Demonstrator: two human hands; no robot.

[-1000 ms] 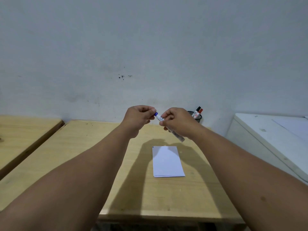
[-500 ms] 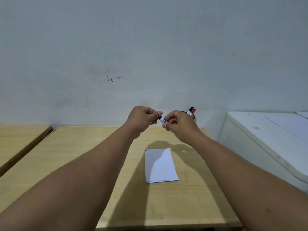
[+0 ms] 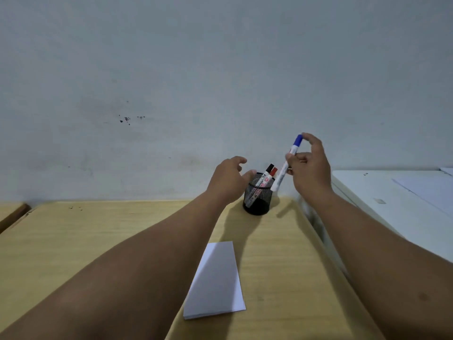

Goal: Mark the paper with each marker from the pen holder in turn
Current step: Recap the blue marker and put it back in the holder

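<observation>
My right hand (image 3: 309,168) grips a white marker with a blue cap (image 3: 285,164), cap end up, its lower end just above the right rim of the black mesh pen holder (image 3: 257,201). A black-capped marker (image 3: 266,173) and a red-capped marker (image 3: 271,175) lean inside the holder. My left hand (image 3: 229,179) hovers with fingers apart at the holder's left side, thumb near its rim. A folded white paper (image 3: 217,280) lies on the wooden table (image 3: 73,241) nearer to me.
A white cabinet top (image 3: 392,204) with a sheet on it adjoins the table's right edge. A second wooden table (image 3: 12,212) shows at the far left. A plain wall runs directly behind the holder.
The two hands have separated; the capped blue marker went with my right hand up and right to the holder. My left hand let go and reached to the holder's side. The view shifted.
</observation>
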